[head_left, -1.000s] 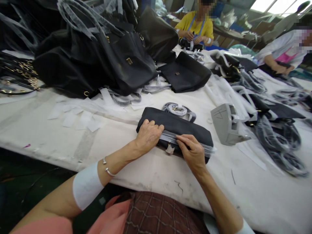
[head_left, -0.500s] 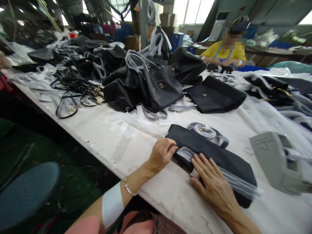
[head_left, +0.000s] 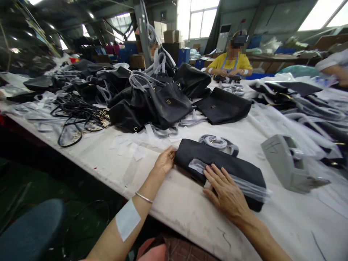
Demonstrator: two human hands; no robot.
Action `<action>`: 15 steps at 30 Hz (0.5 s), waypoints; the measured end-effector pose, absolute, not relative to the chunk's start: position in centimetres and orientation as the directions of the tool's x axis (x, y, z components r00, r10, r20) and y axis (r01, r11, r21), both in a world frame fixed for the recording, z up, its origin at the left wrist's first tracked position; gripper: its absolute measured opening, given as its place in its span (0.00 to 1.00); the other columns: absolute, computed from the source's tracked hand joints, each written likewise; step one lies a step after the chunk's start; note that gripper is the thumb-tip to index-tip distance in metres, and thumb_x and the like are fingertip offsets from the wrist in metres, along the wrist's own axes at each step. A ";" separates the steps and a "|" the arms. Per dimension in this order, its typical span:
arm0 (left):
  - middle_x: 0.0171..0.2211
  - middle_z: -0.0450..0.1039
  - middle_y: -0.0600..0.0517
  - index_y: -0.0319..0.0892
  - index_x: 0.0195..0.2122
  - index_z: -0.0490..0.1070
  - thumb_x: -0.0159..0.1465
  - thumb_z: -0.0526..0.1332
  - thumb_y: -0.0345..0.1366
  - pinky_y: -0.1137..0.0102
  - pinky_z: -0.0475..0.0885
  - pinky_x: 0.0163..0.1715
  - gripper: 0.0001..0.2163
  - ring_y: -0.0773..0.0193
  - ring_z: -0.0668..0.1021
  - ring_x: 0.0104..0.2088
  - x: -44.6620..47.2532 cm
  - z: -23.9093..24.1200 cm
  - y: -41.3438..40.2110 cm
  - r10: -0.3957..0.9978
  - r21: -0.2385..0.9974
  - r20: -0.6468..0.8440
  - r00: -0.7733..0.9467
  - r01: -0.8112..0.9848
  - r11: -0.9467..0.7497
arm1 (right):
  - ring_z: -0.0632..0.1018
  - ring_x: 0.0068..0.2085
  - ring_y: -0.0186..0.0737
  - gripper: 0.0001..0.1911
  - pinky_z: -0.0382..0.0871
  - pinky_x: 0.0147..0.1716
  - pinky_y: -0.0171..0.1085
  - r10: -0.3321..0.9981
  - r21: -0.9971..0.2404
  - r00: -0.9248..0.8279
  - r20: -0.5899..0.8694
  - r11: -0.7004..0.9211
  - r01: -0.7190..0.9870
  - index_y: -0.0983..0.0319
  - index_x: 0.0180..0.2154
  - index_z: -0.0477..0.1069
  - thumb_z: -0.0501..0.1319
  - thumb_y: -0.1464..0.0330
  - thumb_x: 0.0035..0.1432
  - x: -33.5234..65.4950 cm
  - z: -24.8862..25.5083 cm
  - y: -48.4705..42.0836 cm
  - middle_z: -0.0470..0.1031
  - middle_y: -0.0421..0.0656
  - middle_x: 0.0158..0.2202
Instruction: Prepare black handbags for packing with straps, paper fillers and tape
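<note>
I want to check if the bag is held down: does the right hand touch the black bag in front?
Touching. The head view shows the right hand lying flat on the bag, with its fingers over the clear plastic strip.

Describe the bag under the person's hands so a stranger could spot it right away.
On the long white worktable, find the heap of black handbags. Nearer the front edge lies a flat black fabric bag. Only it has the left hand at its end and the right hand on its clear plastic strip.
</note>
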State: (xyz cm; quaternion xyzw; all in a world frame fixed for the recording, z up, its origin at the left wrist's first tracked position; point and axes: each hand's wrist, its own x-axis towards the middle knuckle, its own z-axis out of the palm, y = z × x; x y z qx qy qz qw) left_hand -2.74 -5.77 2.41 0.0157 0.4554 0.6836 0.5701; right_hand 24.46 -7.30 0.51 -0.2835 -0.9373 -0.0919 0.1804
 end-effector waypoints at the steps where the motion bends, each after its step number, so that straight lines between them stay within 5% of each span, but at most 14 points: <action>1: 0.26 0.74 0.48 0.36 0.30 0.70 0.61 0.63 0.30 0.71 0.75 0.33 0.04 0.66 0.77 0.27 -2.6 2.2 -5.5 0.790 0.662 -0.483 -0.377 -0.748 0.049 | 0.60 0.65 0.49 0.29 0.55 0.63 0.52 0.501 0.062 -0.771 0.393 0.822 0.566 0.63 0.62 0.60 0.56 0.59 0.63 24.4 0.5 -7.3 0.60 0.45 0.64; 5: 0.25 0.73 0.50 0.37 0.29 0.68 0.56 0.66 0.34 0.71 0.73 0.32 0.08 0.67 0.76 0.26 -1.9 1.5 -5.4 0.764 0.794 -0.359 -0.537 -0.606 -0.053 | 0.60 0.65 0.49 0.29 0.55 0.63 0.52 0.509 0.038 -0.763 0.398 0.822 0.568 0.62 0.62 0.60 0.56 0.59 0.63 24.4 0.5 -7.2 0.60 0.45 0.64; 11: 0.25 0.69 0.55 0.41 0.29 0.67 0.53 0.68 0.41 0.71 0.69 0.36 0.13 0.66 0.73 0.29 -1.2 2.6 -8.9 0.699 0.976 0.000 -0.715 -0.152 -0.156 | 0.60 0.65 0.49 0.28 0.57 0.62 0.54 0.519 -0.019 -0.755 0.401 0.828 0.560 0.63 0.62 0.60 0.57 0.60 0.63 24.3 1.1 -7.4 0.61 0.46 0.63; 13: 0.25 0.67 0.54 0.42 0.27 0.66 0.54 0.67 0.41 0.69 0.69 0.36 0.11 0.64 0.72 0.30 -1.2 3.4 -10.2 0.755 0.977 0.207 -0.622 0.164 -0.133 | 0.60 0.65 0.49 0.27 0.58 0.62 0.54 0.537 -0.052 -0.743 0.400 0.823 0.566 0.62 0.61 0.61 0.57 0.61 0.63 24.2 1.4 -7.5 0.62 0.46 0.63; 15: 0.25 0.67 0.52 0.42 0.27 0.65 0.60 0.61 0.38 0.67 0.68 0.36 0.08 0.62 0.72 0.30 -0.9 4.1 -10.8 0.846 0.771 0.443 -0.295 0.608 -0.192 | 0.61 0.64 0.49 0.26 0.58 0.62 0.53 0.549 -0.091 -0.731 0.405 0.820 0.565 0.62 0.60 0.63 0.58 0.62 0.62 24.1 1.6 -7.6 0.63 0.46 0.62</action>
